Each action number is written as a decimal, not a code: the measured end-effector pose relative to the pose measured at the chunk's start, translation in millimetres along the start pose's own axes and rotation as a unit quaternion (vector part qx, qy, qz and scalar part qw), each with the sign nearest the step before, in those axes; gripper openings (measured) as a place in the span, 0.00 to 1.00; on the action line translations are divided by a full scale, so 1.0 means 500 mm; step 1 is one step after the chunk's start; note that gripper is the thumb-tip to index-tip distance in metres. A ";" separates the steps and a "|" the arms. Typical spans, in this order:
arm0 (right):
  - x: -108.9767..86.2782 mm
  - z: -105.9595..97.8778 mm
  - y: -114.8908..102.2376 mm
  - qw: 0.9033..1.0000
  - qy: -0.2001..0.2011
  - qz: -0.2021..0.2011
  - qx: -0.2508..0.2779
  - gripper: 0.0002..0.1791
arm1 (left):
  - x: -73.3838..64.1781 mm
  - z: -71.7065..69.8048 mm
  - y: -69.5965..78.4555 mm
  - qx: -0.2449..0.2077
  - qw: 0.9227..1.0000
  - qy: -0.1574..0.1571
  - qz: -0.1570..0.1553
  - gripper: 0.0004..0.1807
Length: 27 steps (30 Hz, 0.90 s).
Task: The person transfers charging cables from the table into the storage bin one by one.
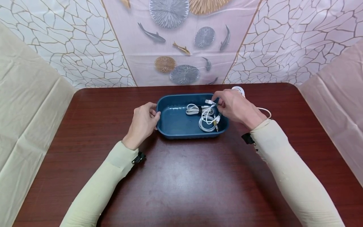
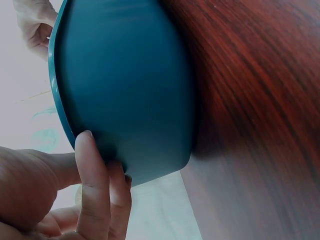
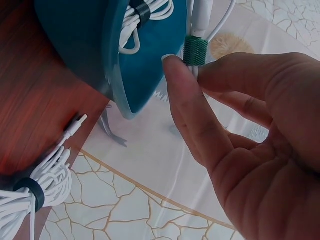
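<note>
A blue plastic bin sits on the table, and my left hand grips its left end. In the left wrist view, fingers press the outer wall just below the rim. Over the bin's right end, my right hand pinches a white USB cable at its green tie. Below that hand, inside the bin, lie a white cable coil with a black tie and another white coil. The right fingertips partly hide where the loops overlap.
Another bundled white cable with a black tie lies on the table beyond the bin's right end, mostly behind the right hand in the head view. The dark reddish wooden table ends at a patterned cloth backdrop.
</note>
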State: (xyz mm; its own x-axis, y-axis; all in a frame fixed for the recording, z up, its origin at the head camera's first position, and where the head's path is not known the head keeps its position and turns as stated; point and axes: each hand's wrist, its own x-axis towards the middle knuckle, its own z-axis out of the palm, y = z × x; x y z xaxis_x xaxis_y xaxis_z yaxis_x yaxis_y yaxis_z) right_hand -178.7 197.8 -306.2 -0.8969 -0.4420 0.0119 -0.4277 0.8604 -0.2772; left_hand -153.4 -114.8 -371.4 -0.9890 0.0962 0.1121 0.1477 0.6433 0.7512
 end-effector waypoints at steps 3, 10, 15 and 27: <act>0.001 0.004 -0.003 1.000 0.009 -0.006 0.005 0.15 | 0.000 0.000 0.000 0.001 1.000 0.000 -0.001 0.20; 0.007 0.013 -0.010 0.999 0.026 -0.025 0.011 0.16 | -0.001 0.000 0.000 0.000 1.000 -0.003 -0.003 0.20; 0.010 0.018 -0.017 1.000 0.019 -0.019 0.016 0.17 | -0.001 -0.001 0.000 -0.004 1.000 -0.002 0.000 0.20; 0.015 0.031 -0.033 1.000 0.015 -0.013 0.009 0.17 | -0.001 -0.001 0.001 0.000 1.000 0.001 0.000 0.20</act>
State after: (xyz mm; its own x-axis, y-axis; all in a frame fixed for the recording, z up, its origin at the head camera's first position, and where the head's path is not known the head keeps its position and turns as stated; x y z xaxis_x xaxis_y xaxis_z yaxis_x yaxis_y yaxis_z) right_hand -176.6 176.6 -316.5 -0.8885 -0.4564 0.0477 -0.4492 0.8438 -0.2936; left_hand -152.9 -114.8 -370.9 -0.9889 0.0957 0.1137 0.1486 0.6437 0.7507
